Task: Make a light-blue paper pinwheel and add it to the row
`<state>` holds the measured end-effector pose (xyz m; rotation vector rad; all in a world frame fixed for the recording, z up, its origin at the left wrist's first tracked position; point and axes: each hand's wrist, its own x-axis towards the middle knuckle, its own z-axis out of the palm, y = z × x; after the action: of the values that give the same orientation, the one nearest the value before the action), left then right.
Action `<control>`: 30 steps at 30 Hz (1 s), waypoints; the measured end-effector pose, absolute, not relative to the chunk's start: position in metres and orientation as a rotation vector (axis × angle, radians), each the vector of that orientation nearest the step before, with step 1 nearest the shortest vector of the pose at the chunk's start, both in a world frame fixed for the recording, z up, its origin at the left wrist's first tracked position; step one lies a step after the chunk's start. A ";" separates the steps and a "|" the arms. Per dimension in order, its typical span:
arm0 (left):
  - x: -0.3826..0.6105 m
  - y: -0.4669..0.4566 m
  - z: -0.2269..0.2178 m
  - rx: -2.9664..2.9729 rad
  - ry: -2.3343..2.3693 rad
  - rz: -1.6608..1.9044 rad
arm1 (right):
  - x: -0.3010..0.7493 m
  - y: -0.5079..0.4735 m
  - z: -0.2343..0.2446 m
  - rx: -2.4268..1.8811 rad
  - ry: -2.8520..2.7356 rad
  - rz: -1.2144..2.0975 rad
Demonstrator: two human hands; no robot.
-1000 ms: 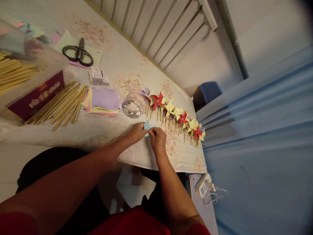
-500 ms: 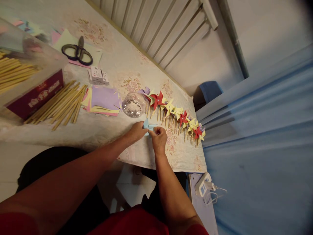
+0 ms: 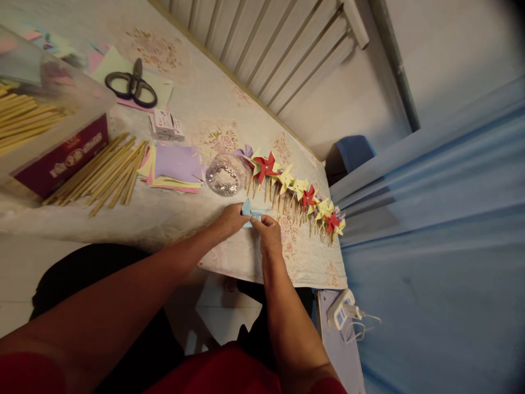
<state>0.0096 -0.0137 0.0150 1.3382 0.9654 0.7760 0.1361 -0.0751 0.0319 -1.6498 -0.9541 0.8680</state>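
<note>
Between my hands, low over the table, is a piece of light blue paper (image 3: 246, 208) with folded or bent parts. My left hand (image 3: 233, 219) grips its left side, thumb toward the middle. My right hand (image 3: 269, 232) pinches its right side, the fingertips close to my left thumb. Just beyond them sits a round clear dish (image 3: 223, 175) of small shiny metal pieces. Finished paper pinwheels (image 3: 264, 167) in red, yellow and purple lie in a row on sticks to the right. Whether a pin is between my fingers cannot be made out.
A stack of coloured paper squares (image 3: 176, 164), loose wooden sticks (image 3: 110, 172) and small boxes (image 3: 166, 125) lie to the left. Black-handled scissors (image 3: 132, 87) rest on paper farther back. A clear bin (image 3: 61, 156) holds more sticks. A power strip (image 3: 341, 311) is at lower right.
My right fingers have closed in slightly on the blue paper, and its right wrist has turned a little. My left hand keeps its grip. The whole view has shifted slightly.
</note>
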 end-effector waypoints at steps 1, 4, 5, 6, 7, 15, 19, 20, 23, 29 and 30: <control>0.010 -0.014 0.015 1.339 0.972 0.772 | 0.136 -0.075 0.032 -1.639 -0.949 0.881; 0.010 -0.013 0.016 1.335 0.990 0.779 | 0.137 -0.076 0.031 -1.615 -0.933 0.902; 0.010 -0.013 0.016 1.336 0.995 0.782 | 0.138 -0.075 0.031 -1.606 -0.926 0.909; 0.010 -0.013 0.015 1.339 0.998 0.782 | 0.139 -0.075 0.030 -1.597 -0.920 0.915; 0.011 -0.013 0.015 1.341 0.995 0.780 | 0.140 -0.075 0.029 -1.590 -0.915 0.925; 0.011 -0.013 0.012 1.366 0.968 0.763 | 0.141 -0.073 0.030 -1.570 -0.878 1.004; 0.010 -0.012 0.015 1.391 0.974 0.748 | 0.143 -0.073 0.031 -1.541 -0.873 1.035; 0.010 -0.012 0.017 1.393 0.977 0.741 | 0.143 -0.073 0.030 -1.547 -0.878 1.041; 0.009 -0.013 0.020 1.401 0.996 0.715 | 0.146 -0.073 0.027 -1.576 -0.905 1.048; 0.007 -0.016 0.026 1.431 1.021 0.699 | 0.147 -0.074 0.026 -1.562 -0.900 1.082; 0.007 -0.016 0.026 1.437 1.023 0.696 | 0.146 -0.074 0.027 -1.556 -0.899 1.084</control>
<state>0.0066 -0.0157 0.0259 1.4374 1.0234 0.6963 0.1464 -0.0742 0.0268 -1.5563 -0.8987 1.0841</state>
